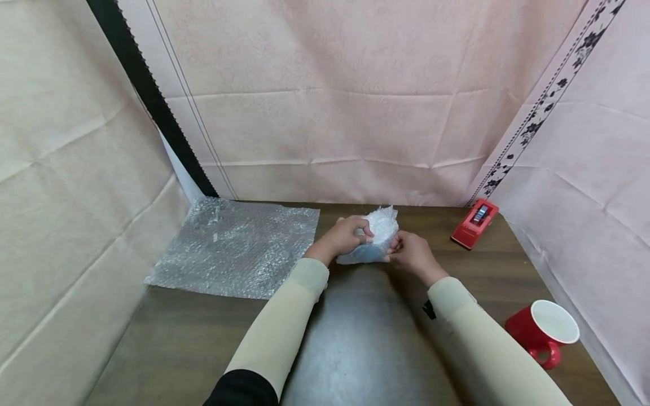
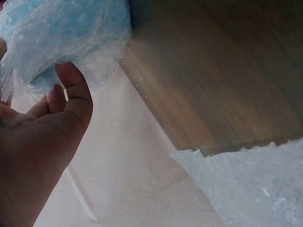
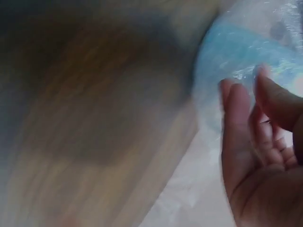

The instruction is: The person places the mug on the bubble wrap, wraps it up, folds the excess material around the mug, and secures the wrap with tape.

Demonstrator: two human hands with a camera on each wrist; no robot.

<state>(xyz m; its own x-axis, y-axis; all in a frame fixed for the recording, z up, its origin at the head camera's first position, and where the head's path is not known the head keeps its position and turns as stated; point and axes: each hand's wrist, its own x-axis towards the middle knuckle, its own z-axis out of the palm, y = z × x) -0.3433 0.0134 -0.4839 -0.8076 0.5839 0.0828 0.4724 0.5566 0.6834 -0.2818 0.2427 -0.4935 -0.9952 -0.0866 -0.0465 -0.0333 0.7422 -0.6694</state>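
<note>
A light blue object wrapped in clear bubble wrap (image 1: 382,226) is between my two hands near the table's back edge. My left hand (image 1: 345,237) grips the bundle from its left side, thumb bent onto the wrap. On the opposite side my right hand (image 1: 413,255) pinches the lower right edge of the wrap between thumb and fingers. In the left wrist view the blue shows through crumpled layers of the wrapped bundle (image 2: 80,33). The right wrist view is blurred, with fingertips against the wrapped blue side (image 3: 227,52). The object's own kind is hidden by the wrap.
A flat bubble wrap sheet (image 1: 238,248) lies on the table's left. At the back right is a red device with a small dark window (image 1: 474,224). A red mug (image 1: 533,330) with a white inside stands at the right edge. Pale cloth (image 1: 325,129) surrounds the wooden table (image 1: 365,338).
</note>
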